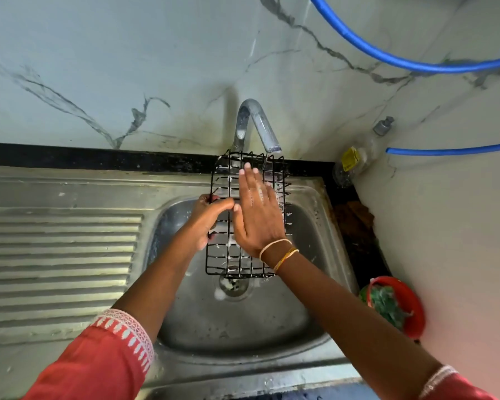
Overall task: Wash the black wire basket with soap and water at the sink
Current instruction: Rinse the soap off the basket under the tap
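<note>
One black wire basket is held over the steel sink under a single tap, a thin stream falling on it. The left hand curls round its left edge; the right hand lies flat, fingers straight, on the wires. Two blue hoses (both cut off at the frame) cross the marble wall. A soap bottle and a red bowl stand to the right.

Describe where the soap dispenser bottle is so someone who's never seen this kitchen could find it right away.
Start at the steel sink and follow its back edge right, past the tap, to the corner where the two marble walls meet. The soap bottle leans there on the dark counter, beyond the basin. It is the only clear bottle, with a grey pump top and a yellow label, just below the blue hose.
</note>
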